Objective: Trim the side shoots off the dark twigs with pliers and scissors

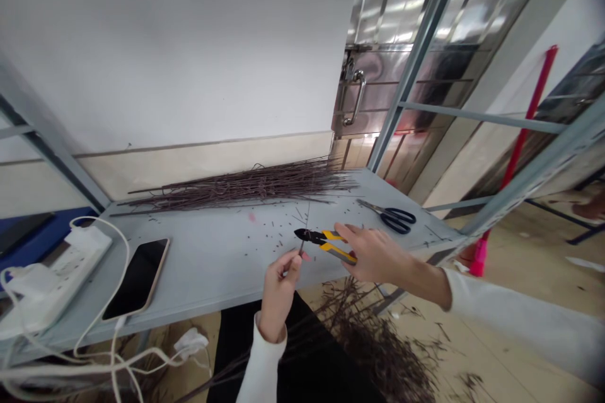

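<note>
My left hand (280, 286) pinches a thin dark twig (302, 243) upright over the front edge of the grey shelf (203, 271). My right hand (371, 253) is closed around the yellow-and-grey handles of a pair of pliers (326, 240). Their black jaws are at the twig, just above my left fingertips; whether they touch it I cannot tell. Behind my hands a long bundle of dark twigs (246, 187) lies along the wall. Navy-handled scissors (394, 216) rest to the right, and short twig clippings are scattered between.
A phone (138, 278) with a white cable lies at left beside a power strip (70, 283). Cut twigs (378, 346) are piled on the floor below. Metal frame posts (416, 50) rise at the right, with a red pole (524, 132) beyond.
</note>
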Tool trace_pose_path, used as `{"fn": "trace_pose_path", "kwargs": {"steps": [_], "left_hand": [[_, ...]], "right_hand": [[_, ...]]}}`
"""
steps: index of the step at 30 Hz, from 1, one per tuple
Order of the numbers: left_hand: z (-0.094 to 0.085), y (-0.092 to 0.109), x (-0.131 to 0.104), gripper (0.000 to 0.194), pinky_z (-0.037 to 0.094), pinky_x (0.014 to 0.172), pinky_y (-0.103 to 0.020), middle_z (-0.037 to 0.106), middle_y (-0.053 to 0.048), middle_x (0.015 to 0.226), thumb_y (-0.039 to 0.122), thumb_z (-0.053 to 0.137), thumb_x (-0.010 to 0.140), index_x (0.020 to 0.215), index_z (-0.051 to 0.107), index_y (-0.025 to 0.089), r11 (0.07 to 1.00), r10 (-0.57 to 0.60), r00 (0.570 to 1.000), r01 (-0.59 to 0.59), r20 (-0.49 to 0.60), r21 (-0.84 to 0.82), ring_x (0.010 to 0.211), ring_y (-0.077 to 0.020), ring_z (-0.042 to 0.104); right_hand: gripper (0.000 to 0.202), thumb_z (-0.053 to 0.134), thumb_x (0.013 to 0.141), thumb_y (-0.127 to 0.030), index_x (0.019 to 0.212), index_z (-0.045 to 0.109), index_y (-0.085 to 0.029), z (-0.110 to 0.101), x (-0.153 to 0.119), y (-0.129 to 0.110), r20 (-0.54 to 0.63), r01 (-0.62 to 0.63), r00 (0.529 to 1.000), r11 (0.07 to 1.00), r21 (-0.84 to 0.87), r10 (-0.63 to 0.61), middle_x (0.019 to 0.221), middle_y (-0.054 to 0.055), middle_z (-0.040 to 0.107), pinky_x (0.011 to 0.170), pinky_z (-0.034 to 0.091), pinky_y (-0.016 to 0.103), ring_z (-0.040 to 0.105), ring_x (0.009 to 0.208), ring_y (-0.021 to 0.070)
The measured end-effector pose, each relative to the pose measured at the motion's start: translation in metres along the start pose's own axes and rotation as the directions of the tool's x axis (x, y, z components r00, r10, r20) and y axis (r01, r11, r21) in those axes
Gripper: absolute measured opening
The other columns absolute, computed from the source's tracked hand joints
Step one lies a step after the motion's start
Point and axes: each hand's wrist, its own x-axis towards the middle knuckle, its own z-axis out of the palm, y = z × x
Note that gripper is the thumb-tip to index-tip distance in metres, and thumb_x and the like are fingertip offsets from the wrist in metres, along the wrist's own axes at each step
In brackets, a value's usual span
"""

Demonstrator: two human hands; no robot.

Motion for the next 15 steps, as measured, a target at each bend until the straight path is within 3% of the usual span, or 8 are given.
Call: {"fn": "trace_pose_path", "kwargs": {"steps": [3,6,10,13,15], "left_hand": [[0.005,-0.002,-0.001,0.044,0.008,0.039,-0.023,0.025,0.009,0.048,0.059,0.061,0.071,0.079,0.064,0.016,0.999,-0.036,0.999,0.036,-0.006,-0.004,0.042,-0.0057,0.014],[0.008,-0.001,-0.001,0.050,0.007,0.038,-0.022,0.024,0.010,0.047,0.064,0.062,0.067,0.078,0.062,0.015,0.998,-0.062,0.998,0.062,-0.008,-0.017,0.040,-0.0047,0.013],[0.006,0.004,-0.002,0.053,0.006,0.036,-0.021,0.023,0.011,0.045,0.065,0.065,0.062,0.076,0.061,0.015,0.993,-0.104,0.995,0.104,-0.002,-0.059,0.039,-0.0041,0.013],[0.001,0.008,-0.003,0.051,0.007,0.036,-0.020,0.021,0.012,0.044,0.064,0.065,0.064,0.077,0.060,0.015,0.991,-0.107,0.994,0.107,0.000,-0.080,0.039,-0.0037,0.011],[-0.001,0.010,-0.004,0.049,0.007,0.036,-0.020,0.019,0.012,0.044,0.062,0.064,0.067,0.078,0.059,0.015,0.992,-0.095,0.995,0.097,0.025,-0.085,0.039,-0.0034,0.010]], "right_hand": [[0.034,0.055,0.068,-0.016,0.101,0.047,-0.017,0.010,-0.001,-0.002,-0.051,-0.026,0.999,0.981,-0.194,0.017,0.087,0.011,0.061,0.045,0.021,0.025,0.057,0.061,0.0189],[0.030,0.054,0.070,-0.014,0.099,0.048,-0.017,0.012,0.002,-0.002,-0.069,-0.023,0.998,0.978,-0.208,0.009,0.088,0.012,0.060,0.045,0.025,0.025,0.058,0.067,0.0214],[0.039,0.062,0.069,-0.027,0.103,0.047,-0.018,0.008,0.003,0.007,0.072,-0.004,0.997,0.995,0.104,-0.003,0.093,0.010,0.061,0.051,0.035,0.026,0.058,0.068,0.0211],[0.039,0.060,0.074,-0.031,0.110,0.049,-0.020,0.008,-0.001,0.019,0.240,0.024,0.960,0.896,0.443,-0.145,0.092,0.007,0.063,0.056,0.042,0.026,0.059,0.069,0.0195],[0.042,0.055,0.079,-0.030,0.119,0.048,-0.021,0.011,-0.006,0.028,0.256,0.045,0.939,0.821,0.570,-0.229,0.097,0.007,0.064,0.059,0.045,0.026,0.061,0.076,0.0197]]}}
